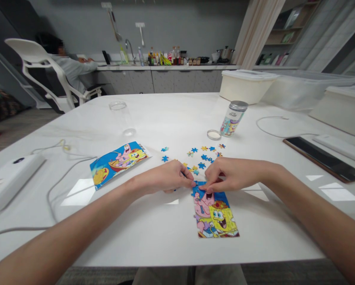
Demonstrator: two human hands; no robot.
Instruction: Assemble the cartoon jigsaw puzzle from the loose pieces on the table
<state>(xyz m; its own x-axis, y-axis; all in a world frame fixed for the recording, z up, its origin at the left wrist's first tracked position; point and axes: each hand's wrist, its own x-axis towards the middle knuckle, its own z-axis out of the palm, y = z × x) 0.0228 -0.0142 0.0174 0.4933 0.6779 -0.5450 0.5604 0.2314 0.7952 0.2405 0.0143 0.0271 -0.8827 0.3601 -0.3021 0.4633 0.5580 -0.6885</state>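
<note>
Where our forearms enter, cut off at the lower corners, the partly joined puzzle [217, 217] lies on the white desk [165, 118], its upper edge partly covered by our fingers. Our left hand [173, 177] meets its upper left corner, fingertips close together; our right hand [222, 176] bends over the upper edge. We cannot tell whether either hand is clamped on a piece. Just beyond, we see loose pieces [201, 165], some partly hidden by our hands, and a picture sheet [119, 161] to the left. Farther off, a round lid [214, 135] sits beside a printed jar [233, 119], its lettering too small to read; we barely make out a clear jar's [123, 118] outline. Beyond, a chair [43, 71] partly hides a seated person [72, 69].
</note>
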